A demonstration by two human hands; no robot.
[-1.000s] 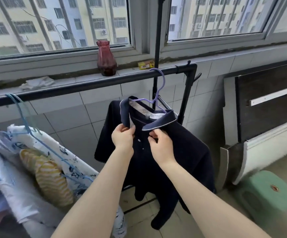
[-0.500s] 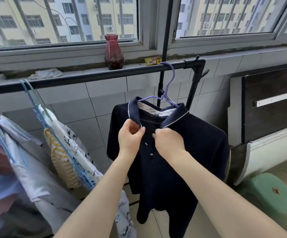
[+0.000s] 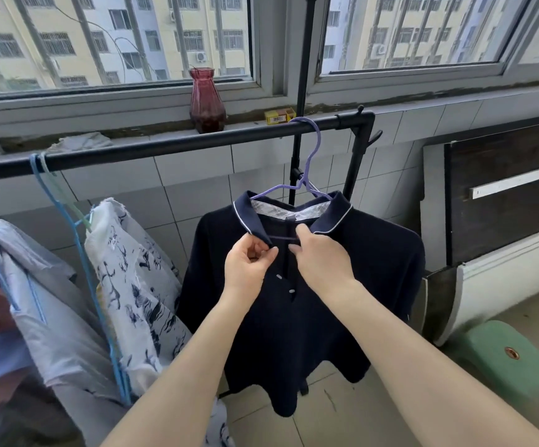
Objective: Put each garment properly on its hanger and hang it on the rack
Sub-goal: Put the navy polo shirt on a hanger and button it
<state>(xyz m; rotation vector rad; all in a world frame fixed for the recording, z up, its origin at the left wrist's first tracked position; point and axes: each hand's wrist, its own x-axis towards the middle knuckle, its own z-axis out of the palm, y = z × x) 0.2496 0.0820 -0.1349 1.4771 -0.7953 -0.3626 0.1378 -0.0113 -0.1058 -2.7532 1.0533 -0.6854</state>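
Head view showed the navy polo shirt (image 3: pixel 294 304) already hanging from the black rack rail (image 3: pixel 171 146) by its purple hanger (image 3: pixel 310 162); a second before, the hook had been below the rail, so the hanging itself looked done and only tidying remained. Both hands worked at the placket just under the collar. The left hand (image 3: pixel 248 266) pinched the left placket edge between thumb and forefinger, a narrow grip on cloth. The right hand (image 3: pixel 321 258) pinched the opposite edge, fingers curled round it. Between the two grips the opening had been drawn apart, and the hanger's lower bar showed across it as a thin dark line. My guess is that they were settling or buttoning the front.

The shirt was soft, matte knit with a white-piped collar and small pale buttons below the hands. The hanger was thin coated wire, smoothly bent. Left of the left hand hung a white printed garment (image 3: pixel 132 279) on a blue hanger (image 3: pixel 77 233), crumpled and lighter in weave.
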